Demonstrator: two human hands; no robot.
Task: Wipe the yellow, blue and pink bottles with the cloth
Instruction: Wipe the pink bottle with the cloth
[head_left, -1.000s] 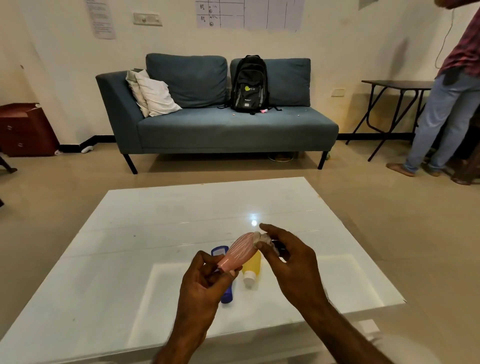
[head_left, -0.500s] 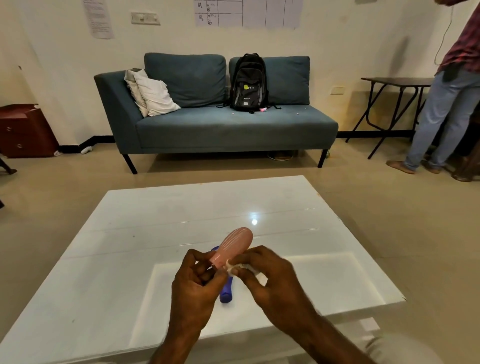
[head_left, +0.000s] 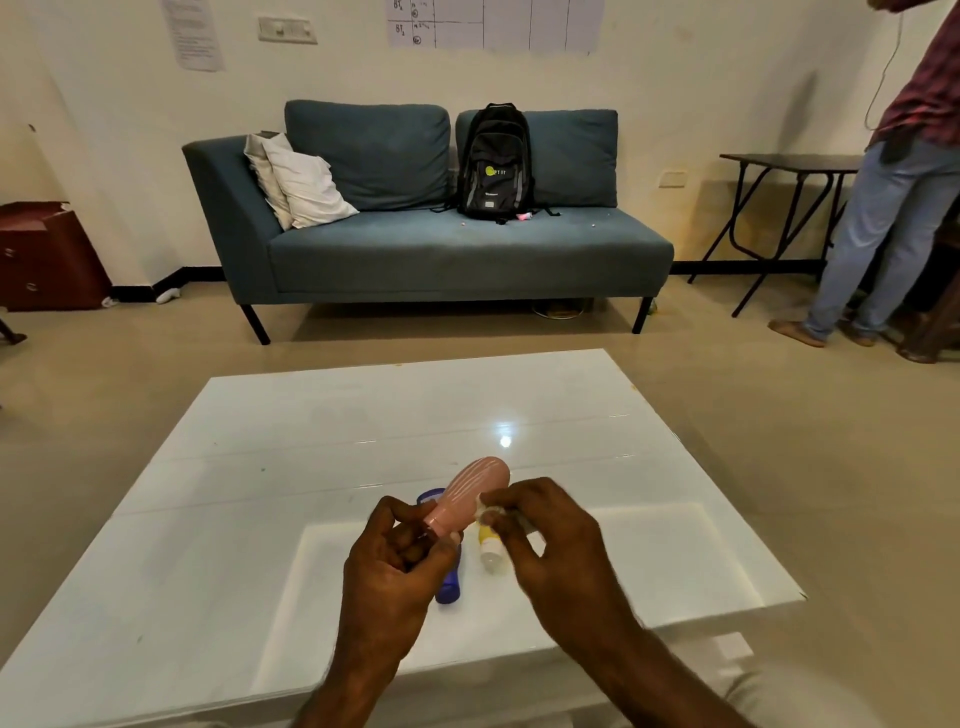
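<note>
Left fingers (head_left: 415, 530) closed round the neck of one pink bottle (head_left: 470, 493), tilted up; right fingers (head_left: 511, 506) pinching one small cloth (head_left: 488, 514) against its side. Beneath them, on the white bench (head_left: 260, 519): one blue bottle (head_left: 448, 584), one yellow bottle (head_left: 488, 545).

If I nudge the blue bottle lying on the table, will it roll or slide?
The blue bottle lies on its side on the glossy white table, so it probably slides easily. It looks rounded, so a sideways push would likely roll it. It seems small and light.
</note>
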